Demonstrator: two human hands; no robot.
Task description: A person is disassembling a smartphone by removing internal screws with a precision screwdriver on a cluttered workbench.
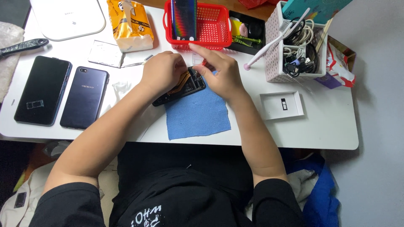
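Left hand (163, 71): curled, fingers pressed down on the left end of the opened phone (181, 87), holding it against the table.
Right hand (221, 73): fingertips bunched at the phone's right end, seemingly pinching some small part there; too small to tell what it is.
Opened phone: lies slanted, back off, copper-coloured and dark insides showing, half on the top edge of the cloth (197, 115), between the two hands.
Cloth: blue, square, flat at the near table edge, just under the right wrist.
Basket (214, 25): red, just beyond the hands, with a dark panel (185, 19) standing upright in it.
Tissue pack (129, 24): yellow, left of the basket.
Two phones (63, 93): dark, lying face down side by side, well to the left of the hands.
Small tray (281, 105): white, shallow, right of the right forearm, a little dark piece inside.
White bin (294, 46): far right, full of cables, with a toothbrush (275, 40) leaning out of it.
Table (320, 130): white, rounded corners.
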